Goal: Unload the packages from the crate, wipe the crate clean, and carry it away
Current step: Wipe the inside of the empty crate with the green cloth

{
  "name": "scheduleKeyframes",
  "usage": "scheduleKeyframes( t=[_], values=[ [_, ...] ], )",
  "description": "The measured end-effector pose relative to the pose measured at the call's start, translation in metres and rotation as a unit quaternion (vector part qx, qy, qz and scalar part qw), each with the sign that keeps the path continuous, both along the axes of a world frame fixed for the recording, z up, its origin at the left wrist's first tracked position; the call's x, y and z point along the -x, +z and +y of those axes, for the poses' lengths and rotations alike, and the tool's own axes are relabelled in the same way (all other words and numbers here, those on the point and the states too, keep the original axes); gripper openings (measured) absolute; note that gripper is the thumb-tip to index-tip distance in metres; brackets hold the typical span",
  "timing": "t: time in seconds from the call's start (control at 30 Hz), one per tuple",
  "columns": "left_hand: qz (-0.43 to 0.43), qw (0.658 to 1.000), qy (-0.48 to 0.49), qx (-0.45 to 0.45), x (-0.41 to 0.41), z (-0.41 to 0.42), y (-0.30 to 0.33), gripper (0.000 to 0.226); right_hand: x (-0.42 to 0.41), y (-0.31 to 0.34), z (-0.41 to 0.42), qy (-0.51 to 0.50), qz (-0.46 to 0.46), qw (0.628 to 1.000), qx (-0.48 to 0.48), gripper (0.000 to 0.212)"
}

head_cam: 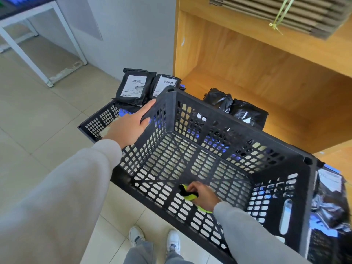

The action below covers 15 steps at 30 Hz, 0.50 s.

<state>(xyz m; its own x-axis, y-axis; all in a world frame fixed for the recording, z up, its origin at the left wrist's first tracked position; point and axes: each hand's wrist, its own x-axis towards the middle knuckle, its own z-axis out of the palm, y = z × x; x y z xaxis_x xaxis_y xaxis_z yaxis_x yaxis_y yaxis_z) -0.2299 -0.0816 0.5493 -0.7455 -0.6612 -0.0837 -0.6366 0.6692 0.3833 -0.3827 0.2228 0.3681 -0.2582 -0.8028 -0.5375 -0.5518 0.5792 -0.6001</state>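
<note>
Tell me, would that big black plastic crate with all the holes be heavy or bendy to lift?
The black slotted plastic crate is probably light for its size: its walls and floor are mostly holes. It looks fairly stiff, with ribs crossing the floor. The left hand grips its rim alone, which suggests it handles easily.

The floor (38, 115) is laid with pale beige tiles, with thin grout lines running across them. At far left a white metal frame (62, 35) stands on it, one foot resting beside chipped edging along the wall. A wooden shelf unit (247, 73) rises at right; its lowest board carries two black plastic packages (236, 109) lying side by side, touching. Left of the unit, a flat black perforated crate (99, 121) sits on the tiles, bearing two black packages with white labels (135, 88) (barcodes face up). At the near edge, two white shoes (154, 239) stand on the tiles.
</note>
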Motion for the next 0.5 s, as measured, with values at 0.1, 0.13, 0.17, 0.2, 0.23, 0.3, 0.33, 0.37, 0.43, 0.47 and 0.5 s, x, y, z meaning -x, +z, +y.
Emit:
scheduleKeyframes(
  t=[0.1, 0.13, 0.17, 0.2, 0.23, 0.3, 0.33, 0.37, 0.43, 0.47, 0.5],
  values=[
    [-0.001, 1.0, -0.005, -0.002, 0.001, -0.002, -0.002, 0.061, 0.001, 0.005, 0.002, 0.054, -0.017, 0.997, -0.044, 0.037],
    [-0.001, 1.0, -0.004, -0.004, 0.001, -0.002, -0.003, 0.061, -0.002, 0.007, 0.003, 0.078, -0.026, 0.995, -0.058, 0.037],
    [0.0, 1.0, -0.003, -0.006, 0.0, -0.003, -0.003, 0.061, -0.007, 0.007, 0.005, 0.096, -0.029, 0.993, -0.066, 0.037],
    [0.001, 1.0, -0.003, -0.007, 0.0, -0.003, -0.004, 0.061, -0.013, 0.007, 0.007, 0.108, -0.031, 0.991, -0.071, 0.038],
    [0.002, 1.0, -0.004, -0.008, 0.001, -0.003, -0.004, 0.061, -0.018, 0.006, 0.008, 0.117, -0.034, 0.99, -0.073, 0.038],
    [0.006, 1.0, -0.006, -0.012, 0.001, -0.002, -0.004, 0.062, -0.026, 0.008, 0.01, 0.143, -0.041, 0.985, -0.086, 0.04],
    [0.008, 1.0, -0.006, -0.015, 0.001, -0.002, -0.004, 0.062, -0.028, 0.011, 0.009, 0.155, -0.043, 0.982, -0.098, 0.042],
    [0.01, 1.0, -0.006, -0.019, 0.0, -0.002, -0.004, 0.062, -0.028, 0.012, 0.009, 0.16, -0.047, 0.98, -0.11, 0.043],
    [0.015, 1.0, -0.006, -0.025, 0.0, -0.002, -0.005, 0.062, -0.025, 0.015, 0.008, 0.163, -0.057, 0.976, -0.13, 0.047],
    [0.017, 0.999, -0.007, -0.027, 0.0, -0.002, -0.006, 0.062, -0.023, 0.019, 0.007, 0.169, -0.06, 0.974, -0.139, 0.049],
    [0.017, 0.999, -0.006, -0.028, 0.0, -0.003, -0.006, 0.062, -0.02, 0.022, 0.005, 0.174, -0.063, 0.971, -0.15, 0.051]
  ],
)
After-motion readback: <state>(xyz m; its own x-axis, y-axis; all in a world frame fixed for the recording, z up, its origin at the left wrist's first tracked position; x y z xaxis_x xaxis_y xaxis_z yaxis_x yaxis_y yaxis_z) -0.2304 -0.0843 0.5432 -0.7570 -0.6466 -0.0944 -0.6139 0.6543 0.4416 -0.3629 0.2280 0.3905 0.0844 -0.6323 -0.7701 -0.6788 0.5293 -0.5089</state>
